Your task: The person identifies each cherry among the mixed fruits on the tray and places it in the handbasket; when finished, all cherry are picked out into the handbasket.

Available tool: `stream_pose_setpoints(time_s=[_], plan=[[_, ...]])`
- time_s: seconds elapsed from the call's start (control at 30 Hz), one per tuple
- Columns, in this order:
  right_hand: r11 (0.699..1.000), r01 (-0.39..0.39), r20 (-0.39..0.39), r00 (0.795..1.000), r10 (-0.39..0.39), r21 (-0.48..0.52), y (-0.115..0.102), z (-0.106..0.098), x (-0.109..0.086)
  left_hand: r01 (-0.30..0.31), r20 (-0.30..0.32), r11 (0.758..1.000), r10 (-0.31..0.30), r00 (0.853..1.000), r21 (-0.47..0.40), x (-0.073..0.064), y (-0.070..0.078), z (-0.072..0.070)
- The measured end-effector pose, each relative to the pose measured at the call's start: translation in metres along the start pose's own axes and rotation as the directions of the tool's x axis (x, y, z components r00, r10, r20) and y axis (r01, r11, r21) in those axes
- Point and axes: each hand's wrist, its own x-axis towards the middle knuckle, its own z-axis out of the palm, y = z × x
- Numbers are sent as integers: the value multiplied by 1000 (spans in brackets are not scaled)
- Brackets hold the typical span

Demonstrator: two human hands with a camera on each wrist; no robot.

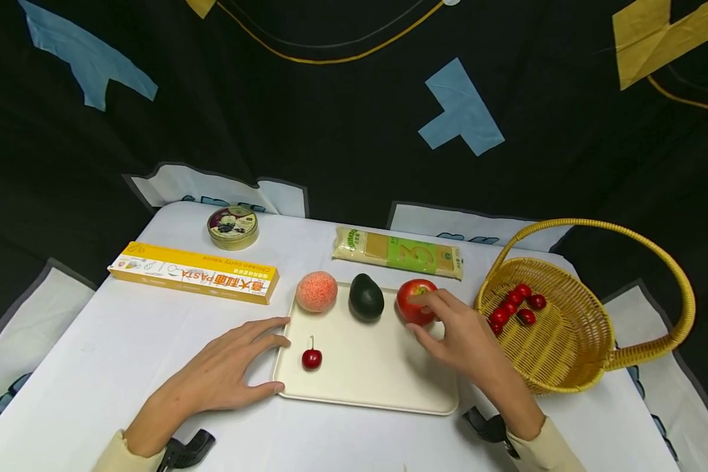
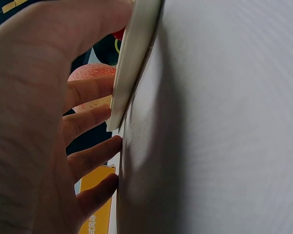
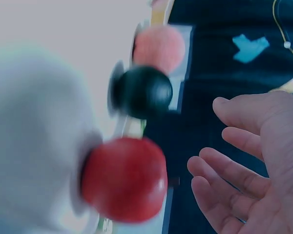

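Observation:
A cream tray point(image 1: 383, 367) holds a red apple point(image 1: 412, 298), a dark green avocado point(image 1: 366, 298), a rough pink round fruit point(image 1: 316, 292) and a stemmed cherry point(image 1: 311, 358). My left hand point(image 1: 230, 367) touches the tray's left edge with thumb and fingertips, its fingers spread. My right hand point(image 1: 463, 334) hovers at the apple. In the right wrist view, a gap shows between the right hand's loosely bent fingers point(image 3: 224, 170) and the apple point(image 3: 127, 180); nothing is in that hand.
Right of the tray stands a wicker basket point(image 1: 590, 321) with a tall handle and several cherries point(image 1: 512, 298). Behind the tray lies a noodle packet point(image 1: 398, 252). A yellow pasta box point(image 1: 195, 272) and a round tin point(image 1: 233, 227) are at the left. A dark curtain hangs behind.

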Motion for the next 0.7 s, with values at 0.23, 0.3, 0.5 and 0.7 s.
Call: stream_pose_setpoints(time_s=[0.23,0.3,0.5,0.7], plan=[[989,137,34,990,-139,62,-25,22,13,6,7,1000,-6,1000,1,0,1,-1],[984,159,53,985,-164,87,-32,28,17,6,9,1000,-6,1000,2,1,1,-1],[974,167,135,973,-187,151,-55,48,24,8,11,1000,-8,1000,7,0,0,-2],[974,133,245,954,-176,182,-72,63,25,2,8,1000,-2,1000,13,-1,0,-2]])
